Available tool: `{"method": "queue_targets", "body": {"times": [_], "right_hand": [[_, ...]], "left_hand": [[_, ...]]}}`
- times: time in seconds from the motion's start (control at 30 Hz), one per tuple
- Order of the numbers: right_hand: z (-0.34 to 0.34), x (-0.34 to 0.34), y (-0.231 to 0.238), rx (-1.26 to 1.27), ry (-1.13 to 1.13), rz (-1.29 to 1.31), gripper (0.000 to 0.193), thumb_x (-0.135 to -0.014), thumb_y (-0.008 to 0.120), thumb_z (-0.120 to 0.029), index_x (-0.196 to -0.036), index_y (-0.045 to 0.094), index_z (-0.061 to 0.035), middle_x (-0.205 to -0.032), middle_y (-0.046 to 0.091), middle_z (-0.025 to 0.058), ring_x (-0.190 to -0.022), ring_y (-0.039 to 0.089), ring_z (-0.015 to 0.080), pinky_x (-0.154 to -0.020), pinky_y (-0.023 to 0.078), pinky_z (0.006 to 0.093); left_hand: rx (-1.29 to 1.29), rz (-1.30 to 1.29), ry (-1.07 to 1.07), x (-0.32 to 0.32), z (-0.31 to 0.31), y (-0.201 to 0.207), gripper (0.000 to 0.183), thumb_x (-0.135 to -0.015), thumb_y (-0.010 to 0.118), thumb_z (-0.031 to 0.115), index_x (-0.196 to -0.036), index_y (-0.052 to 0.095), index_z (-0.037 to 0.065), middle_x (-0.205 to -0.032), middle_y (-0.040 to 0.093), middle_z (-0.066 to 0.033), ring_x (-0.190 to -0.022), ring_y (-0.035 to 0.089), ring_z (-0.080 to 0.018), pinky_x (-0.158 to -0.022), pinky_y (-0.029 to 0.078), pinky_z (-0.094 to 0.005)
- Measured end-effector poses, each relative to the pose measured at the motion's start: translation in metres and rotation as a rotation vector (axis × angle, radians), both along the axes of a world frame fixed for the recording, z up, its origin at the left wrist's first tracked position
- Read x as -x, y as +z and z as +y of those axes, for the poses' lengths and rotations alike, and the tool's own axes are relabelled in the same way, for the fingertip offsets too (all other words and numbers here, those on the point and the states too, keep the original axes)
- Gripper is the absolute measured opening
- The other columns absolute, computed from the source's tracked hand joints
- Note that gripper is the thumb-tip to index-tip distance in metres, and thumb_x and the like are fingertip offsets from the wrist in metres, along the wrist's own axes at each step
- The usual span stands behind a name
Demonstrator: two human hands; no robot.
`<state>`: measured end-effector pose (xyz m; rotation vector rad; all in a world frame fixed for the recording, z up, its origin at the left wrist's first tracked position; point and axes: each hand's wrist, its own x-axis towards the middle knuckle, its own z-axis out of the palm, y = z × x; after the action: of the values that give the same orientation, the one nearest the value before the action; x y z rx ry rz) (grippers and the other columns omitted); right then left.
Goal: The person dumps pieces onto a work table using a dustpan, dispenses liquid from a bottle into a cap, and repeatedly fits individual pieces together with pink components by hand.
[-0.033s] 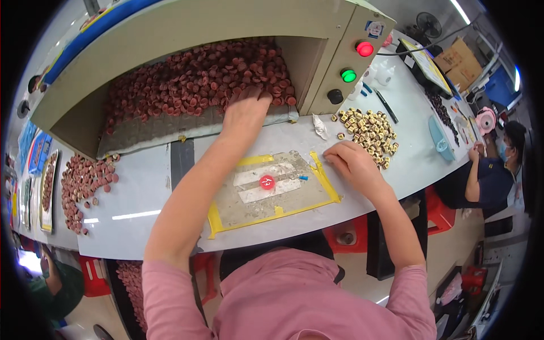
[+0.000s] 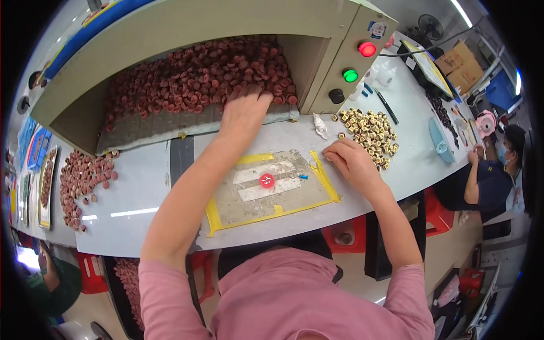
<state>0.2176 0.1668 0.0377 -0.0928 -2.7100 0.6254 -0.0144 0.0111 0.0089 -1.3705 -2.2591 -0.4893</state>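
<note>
My left hand [image 2: 247, 115] reaches into the opening of a beige machine [image 2: 238, 21], at the front edge of a heap of dark red round caps [image 2: 187, 85]. Its fingers look slightly apart over the caps; the tips are partly hidden in shadow. On the white table, my right hand [image 2: 352, 162] rests with thumb and fingers pinched together. What lies between them, if anything, cannot be made out. Next to it is a pile of small brown and yellow pieces [image 2: 371, 133]. Between my forearms, a red round disc [image 2: 267, 181] sits on a taped grey mat [image 2: 255, 212].
A crumpled white wrapper [image 2: 320, 126] lies beside the machine's base. More reddish caps [image 2: 85, 175] are heaped at the left. Farther right are a black pen-like tool [image 2: 387, 106], a light blue tray [image 2: 441, 141] and a seated person [image 2: 493, 175]. Red stools [image 2: 347, 235] stand below the table.
The view has shifted very slightly. My left fingers have moved a little over the caps; my right hand stays in place.
</note>
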Motion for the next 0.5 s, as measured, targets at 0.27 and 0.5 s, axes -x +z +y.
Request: {"method": "queue_targets", "body": {"times": [0.27,0.5], "right_hand": [[0.007,-0.001,0.002,0.069,-0.048,-0.113,0.015,-0.091,0.056,-0.012,-0.101,0.063,-0.0028,-0.092,0.061,0.0136,-0.086,0.060,0.0317,-0.075,0.049,0.0364],[-0.004,0.007,0.000,-0.137,0.004,-0.148,0.015,-0.084,0.062,-0.010,-0.098,0.062,-0.0041,-0.089,0.061,0.0117,-0.084,0.060,0.0307,-0.074,0.049,0.0382]], "left_hand": [[-0.521,-1.184,-0.084,-0.067,-0.108,0.026,0.022,-0.090,0.059,0.005,-0.112,0.059,0.003,-0.095,0.056,-0.0044,-0.083,0.057,-0.0128,-0.077,0.046,-0.0241],[-0.891,-1.998,-0.188,-0.123,-0.142,0.004,0.027,-0.093,0.058,0.010,-0.119,0.055,0.005,-0.093,0.058,-0.0004,-0.083,0.054,-0.0073,-0.074,0.044,-0.0221]]}}
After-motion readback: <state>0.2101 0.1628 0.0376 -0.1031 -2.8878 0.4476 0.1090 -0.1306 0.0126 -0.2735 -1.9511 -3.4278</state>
